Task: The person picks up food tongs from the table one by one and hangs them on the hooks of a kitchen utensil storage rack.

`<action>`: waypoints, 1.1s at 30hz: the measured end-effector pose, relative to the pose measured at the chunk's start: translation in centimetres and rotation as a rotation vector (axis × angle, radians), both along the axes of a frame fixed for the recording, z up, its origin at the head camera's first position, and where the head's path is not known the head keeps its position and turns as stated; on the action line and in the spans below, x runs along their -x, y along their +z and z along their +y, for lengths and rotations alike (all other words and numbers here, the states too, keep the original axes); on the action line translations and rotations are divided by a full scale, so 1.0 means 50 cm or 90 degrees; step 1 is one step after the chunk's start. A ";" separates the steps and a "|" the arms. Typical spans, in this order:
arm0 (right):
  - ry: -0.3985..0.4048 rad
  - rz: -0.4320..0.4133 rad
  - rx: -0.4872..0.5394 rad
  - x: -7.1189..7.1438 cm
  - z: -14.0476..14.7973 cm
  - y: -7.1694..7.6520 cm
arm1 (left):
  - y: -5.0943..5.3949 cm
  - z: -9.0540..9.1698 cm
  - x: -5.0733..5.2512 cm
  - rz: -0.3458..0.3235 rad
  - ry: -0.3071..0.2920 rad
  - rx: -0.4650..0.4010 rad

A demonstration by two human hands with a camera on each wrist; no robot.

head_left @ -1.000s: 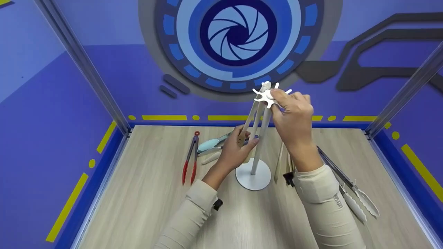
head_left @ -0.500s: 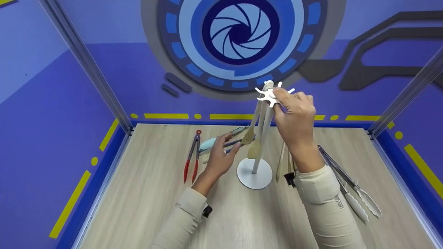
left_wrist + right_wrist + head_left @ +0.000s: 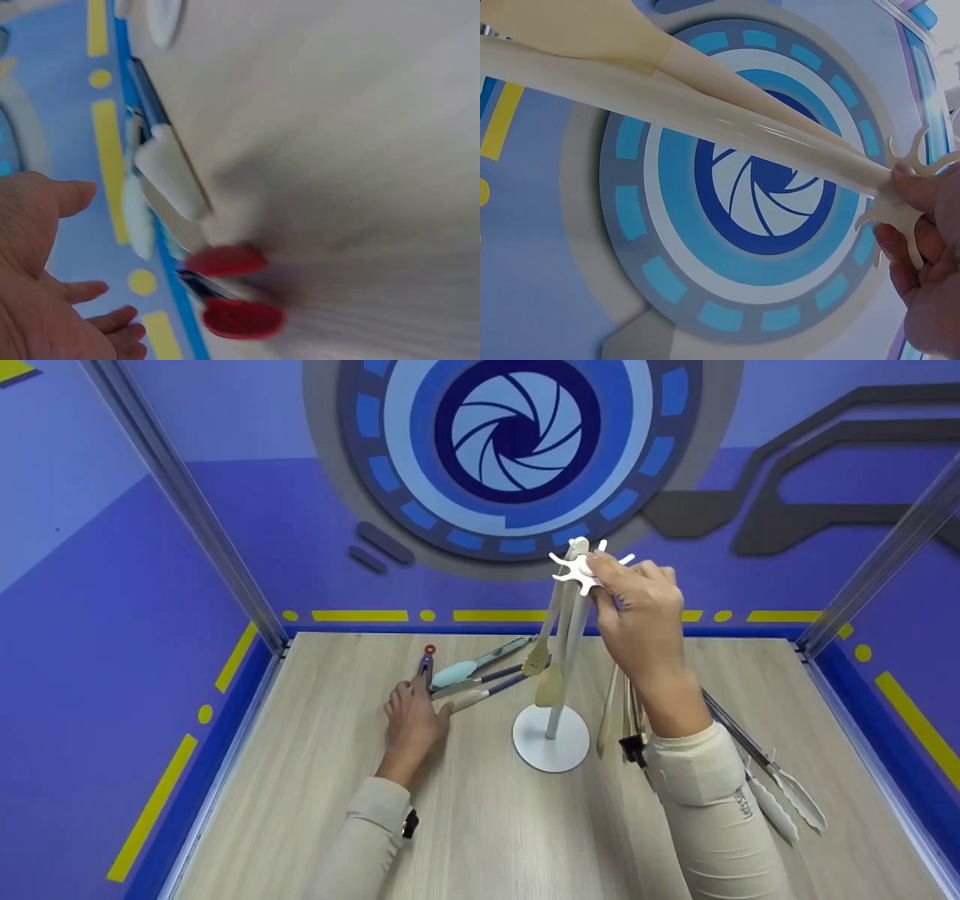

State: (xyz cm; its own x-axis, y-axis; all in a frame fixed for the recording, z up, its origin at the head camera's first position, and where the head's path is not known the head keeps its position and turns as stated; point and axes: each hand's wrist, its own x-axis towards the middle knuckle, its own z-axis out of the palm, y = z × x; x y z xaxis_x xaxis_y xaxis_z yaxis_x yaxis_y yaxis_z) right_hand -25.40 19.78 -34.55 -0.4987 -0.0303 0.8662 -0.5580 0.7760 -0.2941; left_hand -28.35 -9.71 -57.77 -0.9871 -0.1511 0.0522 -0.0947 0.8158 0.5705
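Note:
My right hand (image 3: 641,611) pinches the white hooked top (image 3: 579,573) of an upright utensil stand, thumb and fingers on the hub in the right wrist view. From its hooks hang a slotted turner (image 3: 535,660) and a pale spatula (image 3: 550,687). The stand's round white base (image 3: 551,756) rests on the table. My left hand (image 3: 414,718) is over the red-tipped tongs, covering most of them in the head view. In the left wrist view its fingers are extended, apart from the red tongs heads (image 3: 244,319), with nothing held.
Turquoise tongs (image 3: 454,672) and pale-tipped tongs (image 3: 471,700) lie between the left hand and the stand. Several thin wooden-looking utensils (image 3: 608,716) lie right of the base. Long tongs with white tips (image 3: 796,802) lie near the right edge. A blue patterned wall stands behind.
My left hand has left the hanging turner and moved left and down to the red tongs. The turner and spatula hang freely. The right hand keeps its grip on the stand's top.

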 end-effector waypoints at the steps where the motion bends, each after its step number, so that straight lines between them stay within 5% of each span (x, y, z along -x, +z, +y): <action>1: 0.003 -0.004 -0.003 0.000 0.002 0.002 | -0.008 -0.005 0.001 -0.009 0.013 0.007; 9: 0.007 -0.012 -0.010 0.002 0.004 0.004 | -0.064 -0.025 0.007 -0.039 0.041 0.068; 16: 0.005 -0.005 0.002 0.004 0.000 0.000 | -0.095 -0.025 0.016 -0.051 0.043 0.060; 33: 0.002 0.021 0.050 0.007 -0.009 -0.005 | -0.103 -0.045 0.029 -0.095 0.045 0.019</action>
State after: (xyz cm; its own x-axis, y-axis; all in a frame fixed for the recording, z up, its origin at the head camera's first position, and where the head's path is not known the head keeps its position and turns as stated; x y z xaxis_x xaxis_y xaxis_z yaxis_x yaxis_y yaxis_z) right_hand -25.73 19.32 -34.81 -0.4693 0.0363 0.8823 -0.5710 0.7497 -0.3346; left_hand -29.81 -11.94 -62.94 -0.9713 -0.2203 -0.0893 -0.2340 0.8204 0.5217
